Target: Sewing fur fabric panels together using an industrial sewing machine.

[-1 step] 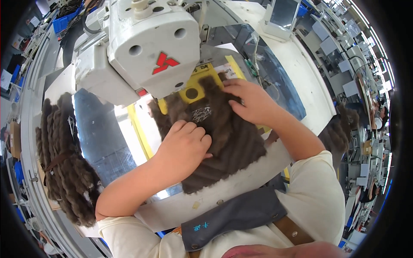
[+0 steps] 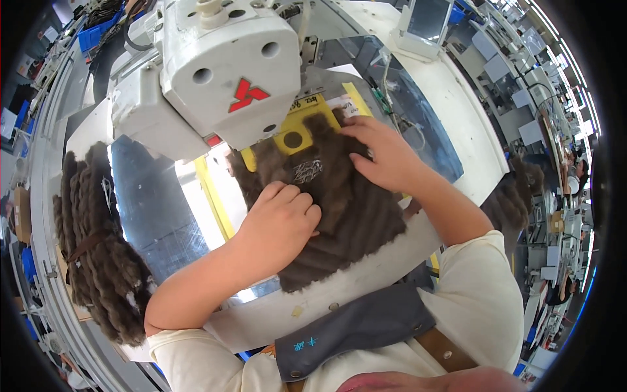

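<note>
A brown fur-like fabric piece [image 2: 353, 225] lies over a yellow template [image 2: 307, 130] beneath the white head of a sewing machine [image 2: 225, 78]. My left hand [image 2: 277, 219] rests on the middle of this fabric with fingers curled in and the thumb tucked below them, closed on the pile. Just beyond its knuckles is a patch of pale, tangled stitching [image 2: 307, 171] on the fabric. At the fabric's upper right edge, my right hand [image 2: 385, 153] lies with its thumb and fingers apart, fingertips touching the pile.
A tied bundle of brown fur strips [image 2: 101, 242] lies at the left, and more fur [image 2: 513, 199] at the right. A blue-tinted plate [image 2: 424, 124] reaches out to the right. Behind it stands a control screen [image 2: 428, 23]. Loose wires [image 2: 392, 98] run near the template.
</note>
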